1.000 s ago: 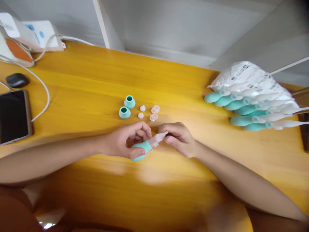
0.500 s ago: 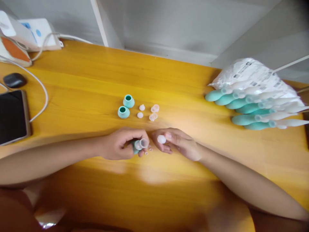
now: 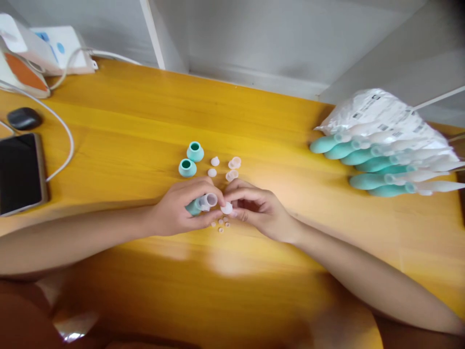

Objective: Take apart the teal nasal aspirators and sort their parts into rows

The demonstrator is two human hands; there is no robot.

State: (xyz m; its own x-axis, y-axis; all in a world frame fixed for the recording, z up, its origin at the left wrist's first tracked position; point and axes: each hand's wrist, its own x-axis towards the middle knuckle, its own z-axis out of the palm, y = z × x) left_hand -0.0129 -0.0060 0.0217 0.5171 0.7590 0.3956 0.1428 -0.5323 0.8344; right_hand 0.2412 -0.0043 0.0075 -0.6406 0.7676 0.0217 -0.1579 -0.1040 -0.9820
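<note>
My left hand [image 3: 181, 206] is closed around a teal squeeze bulb [image 3: 193, 207] with a clear, open-mouthed tube fitting [image 3: 210, 199] at its end facing right. My right hand [image 3: 259, 208] pinches a small white domed piece [image 3: 226, 208] between thumb and fingers. The left fingertips reach the edge of that white piece, just right of the fitting. Several tiny clear rings [image 3: 221, 230] lie on the table under the hands. Behind them stand two teal bulbs [image 3: 187, 167] with open tops, two white domed pieces [image 3: 212, 172] and several clear fittings [image 3: 236, 162].
At the right, several teal bulbs with long white nozzles [image 3: 388, 180] lie in a row against a white plastic bag [image 3: 381, 109]. On the left are a phone [image 3: 20, 174], a black mouse [image 3: 24, 118], a white cable [image 3: 69, 133] and a power strip [image 3: 65, 46].
My right hand has moved left, bringing the white domed piece beside the fitting. My left hand has turned and shifted slightly up and left, showing more tiny rings.
</note>
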